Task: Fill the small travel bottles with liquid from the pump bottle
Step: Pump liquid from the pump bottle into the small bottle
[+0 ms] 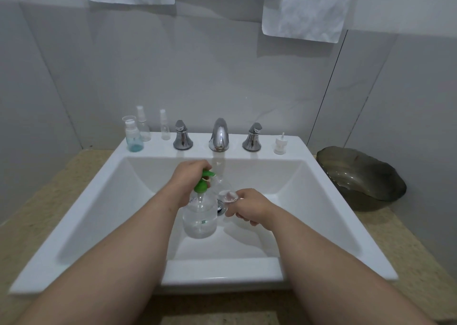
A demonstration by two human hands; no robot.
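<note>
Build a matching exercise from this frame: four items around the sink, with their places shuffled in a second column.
Items
1. pump bottle
2. clear travel bottle
3. white pump cap
4. dark dish

Places
a. on the counter, right of the sink
b. in the sink basin, left hand gripping its green pump
c. held in the right hand, over the basin
d. on the sink ledge, right of the right tap handle

Pairs: 1-b, 2-c, 3-d, 4-a

Dim, flat, greyish light, soft shadows under the forearms, wide-angle bending at edges, slight blur
</note>
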